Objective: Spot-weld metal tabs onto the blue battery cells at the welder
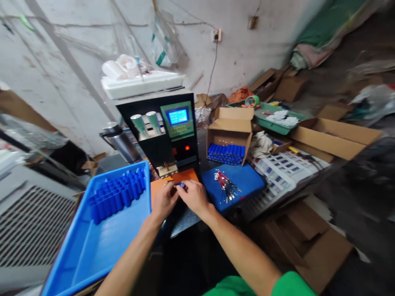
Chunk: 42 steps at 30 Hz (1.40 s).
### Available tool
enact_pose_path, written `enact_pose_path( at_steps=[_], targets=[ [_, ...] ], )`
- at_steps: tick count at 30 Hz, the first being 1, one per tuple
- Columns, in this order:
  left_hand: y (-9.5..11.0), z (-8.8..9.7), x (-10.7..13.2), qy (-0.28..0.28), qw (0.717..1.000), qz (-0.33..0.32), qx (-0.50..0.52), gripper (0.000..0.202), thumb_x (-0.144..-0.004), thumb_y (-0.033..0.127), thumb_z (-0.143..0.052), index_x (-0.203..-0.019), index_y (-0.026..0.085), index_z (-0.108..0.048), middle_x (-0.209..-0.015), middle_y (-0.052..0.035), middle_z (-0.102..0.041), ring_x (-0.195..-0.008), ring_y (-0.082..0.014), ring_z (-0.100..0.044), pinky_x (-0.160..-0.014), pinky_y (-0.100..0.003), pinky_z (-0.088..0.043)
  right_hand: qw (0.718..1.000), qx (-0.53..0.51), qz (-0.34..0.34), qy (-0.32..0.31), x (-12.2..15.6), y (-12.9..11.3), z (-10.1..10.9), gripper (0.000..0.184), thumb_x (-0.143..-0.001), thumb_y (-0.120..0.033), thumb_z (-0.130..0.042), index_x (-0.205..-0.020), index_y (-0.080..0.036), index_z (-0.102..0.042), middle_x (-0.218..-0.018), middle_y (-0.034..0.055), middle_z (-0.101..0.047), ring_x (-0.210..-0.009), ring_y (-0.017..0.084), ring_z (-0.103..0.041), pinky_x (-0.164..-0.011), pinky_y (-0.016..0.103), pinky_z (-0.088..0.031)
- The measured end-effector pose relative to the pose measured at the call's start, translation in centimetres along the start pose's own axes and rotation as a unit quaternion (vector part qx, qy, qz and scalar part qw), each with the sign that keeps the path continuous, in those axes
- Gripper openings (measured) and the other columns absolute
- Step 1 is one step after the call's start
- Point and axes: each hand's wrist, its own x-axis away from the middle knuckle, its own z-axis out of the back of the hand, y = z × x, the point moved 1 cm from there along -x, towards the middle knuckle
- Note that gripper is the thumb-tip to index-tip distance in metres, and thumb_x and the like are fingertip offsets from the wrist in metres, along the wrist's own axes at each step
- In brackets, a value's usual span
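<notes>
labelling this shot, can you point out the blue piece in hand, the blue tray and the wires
Blue piece [182,185]: head view, on the small part showing.
Blue tray [115,242]: head view, on its bare floor.
Wires [227,185]: head view, mid-bundle.

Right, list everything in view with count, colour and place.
machine: one, black, middle
foam slab: one, white, on machine
flask: one, silver, left of machine
tray: one, blue, left
box: one, brown, right of machine
cylinders: many, blue, in tray and box
pad: one, blue, before box
wires: many, red and black, on pad
rear tray: one, green, beyond box
cartons: several, brown, right
bag: one, white-green, upper middle
mat: one, orange, before machine
blue piece: one, blue, over mat
sleeve: one, green, bottom edge
left hand: one, bare, near blue piece
right hand: one, bare, holding blue piece
</notes>
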Motion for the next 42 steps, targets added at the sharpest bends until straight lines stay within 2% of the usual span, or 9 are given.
enact_pose_path(
  at_steps=[5, 11, 14, 18, 24, 29, 33, 37, 42],
  targets=[
    [0.0, 0.1, -0.7, 0.003, 1.0, 0.018, -0.012, 0.034, -0.084, 0.045, -0.055, -0.105, 0.019, -0.06, -0.08, -0.0035, -0.066, -0.071, -0.0184, -0.062, -0.07, -0.032, -0.051, 0.998, -0.035, -0.028, 0.048, -2.0, 3.3, 1.9, 0.023, -0.091, -0.032, -0.053, -0.085, -0.019, -0.071, -0.077, 0.0046, -0.069, -0.071, 0.017, -0.063, -0.068, 0.025, -0.048],
    [-0.4, -0.2, -0.8, -0.017, 1.0, 0.016, -0.004, 0.033, -0.086, 0.05, -0.051, -0.096, 0.022, -0.063, -0.084, -0.0061, -0.071, -0.076, -0.0224, -0.066, -0.069, -0.034, -0.053, 0.977, 0.098, 0.01, 0.187, -6.0, 8.9, 8.3, 0.038, -0.095, -0.031, -0.044, -0.126, -0.014, -0.061, -0.103, 0.0137, -0.063, -0.095, 0.022, -0.062, -0.089, 0.033, -0.048],
    [-0.3, -0.1, -0.9, -0.032, 0.999, 0.002, -0.021, 0.03, -0.088, 0.049, -0.049, -0.093, 0.024, -0.064, -0.086, -0.0043, -0.071, -0.079, -0.0219, -0.066, -0.072, -0.032, -0.052, 0.963, 0.226, 0.003, 0.145, -8.5, 11.0, 10.5, 0.04, -0.097, -0.026, -0.041, -0.131, -0.013, -0.056, -0.107, 0.0152, -0.06, -0.097, 0.023, -0.061, -0.09, 0.034, -0.048],
    [-0.1, 0.2, -0.9, -0.051, 0.998, -0.009, -0.039, 0.028, -0.089, 0.047, -0.048, -0.088, 0.025, -0.064, -0.086, -0.0021, -0.07, -0.079, -0.0204, -0.066, -0.072, -0.03, -0.05, 0.917, 0.393, -0.05, 0.034, -10.6, 12.4, 11.0, 0.039, -0.095, -0.013, -0.039, -0.13, -0.011, -0.056, -0.107, 0.0175, -0.06, -0.097, 0.024, -0.06, -0.084, 0.032, -0.049],
    [-0.5, 0.1, -1.1, -0.046, 0.999, -0.015, -0.023, 0.027, -0.088, 0.047, -0.05, -0.089, 0.025, -0.065, -0.087, -0.0014, -0.07, -0.081, -0.0201, -0.066, -0.073, -0.029, -0.05, 0.88, 0.466, -0.087, -0.026, -12.0, 12.4, 10.3, 0.038, -0.091, -0.005, -0.036, -0.119, -0.009, -0.061, -0.111, 0.0198, -0.061, -0.096, 0.026, -0.063, -0.078, 0.034, -0.051],
    [-0.2, 0.2, -1.1, -0.05, 0.998, -0.011, -0.021, 0.029, -0.088, 0.048, -0.049, -0.09, 0.024, -0.065, -0.088, -0.002, -0.07, -0.082, -0.0201, -0.065, -0.074, -0.03, -0.05, 0.893, 0.44, -0.092, -0.022, -11.9, 12.7, 10.9, 0.038, -0.091, -0.009, -0.039, -0.124, -0.012, -0.058, -0.114, 0.0185, -0.06, -0.093, 0.025, -0.065, -0.078, 0.033, -0.049],
    [0.3, 0.2, -1.1, -0.067, 0.997, -0.006, -0.031, 0.032, -0.09, 0.048, -0.047, -0.091, 0.022, -0.065, -0.089, -0.003, -0.071, -0.083, -0.0201, -0.065, -0.075, -0.03, -0.049, 0.931, 0.356, -0.069, 0.027, -10.1, 13.6, 11.3, 0.037, -0.095, -0.022, -0.042, -0.129, -0.017, -0.057, -0.118, 0.0139, -0.062, -0.096, 0.022, -0.064, -0.082, 0.03, -0.046],
    [0.4, 0.2, -1.1, -0.071, 0.997, -0.001, -0.03, 0.034, -0.09, 0.049, -0.046, -0.091, 0.022, -0.066, -0.091, -0.0033, -0.071, -0.084, -0.02, -0.065, -0.076, -0.029, -0.048, 0.967, 0.236, -0.092, 0.0, -7.8, 15.1, 10.8, 0.025, -0.091, -0.026, -0.048, -0.099, -0.02, -0.072, -0.098, 0.0071, -0.072, -0.091, 0.019, -0.065, -0.078, 0.024, -0.045],
    [0.2, 0.0, -1.2, -0.069, 0.997, 0.012, -0.023, 0.033, -0.089, 0.049, -0.048, -0.091, 0.021, -0.066, -0.09, -0.0033, -0.072, -0.082, -0.0202, -0.065, -0.076, -0.03, -0.048, 0.968, 0.171, -0.17, -0.069, -7.0, 16.3, 9.6, 0.022, -0.082, -0.025, -0.057, -0.068, -0.017, -0.071, -0.07, 0.004, -0.071, -0.072, 0.017, -0.064, -0.061, 0.022, -0.038]
  ],
)
